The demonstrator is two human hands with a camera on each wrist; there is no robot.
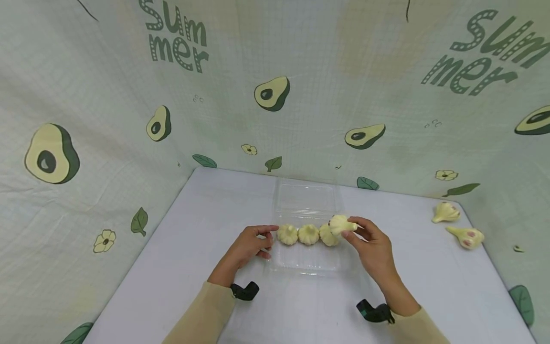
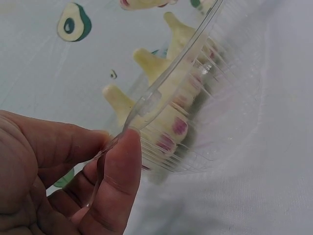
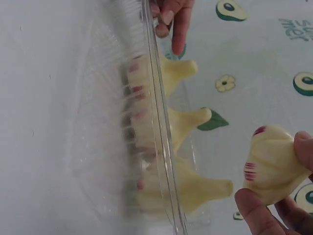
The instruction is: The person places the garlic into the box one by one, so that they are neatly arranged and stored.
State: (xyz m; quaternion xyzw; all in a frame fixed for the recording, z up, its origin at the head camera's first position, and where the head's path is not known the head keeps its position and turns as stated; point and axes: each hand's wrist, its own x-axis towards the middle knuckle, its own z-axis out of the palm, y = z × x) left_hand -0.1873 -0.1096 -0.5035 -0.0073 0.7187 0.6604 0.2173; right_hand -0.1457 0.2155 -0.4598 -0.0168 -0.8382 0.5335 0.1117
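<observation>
Left hand pinches left rim of the clear box; steady, light pressure should avoid flexing it. Box has three garlic bulbs in a row, necks up, lid open behind. Right hand grips a fourth bulb above the rightmost, neck sideways; probably best turned upright. Two loose bulbs far right.
</observation>
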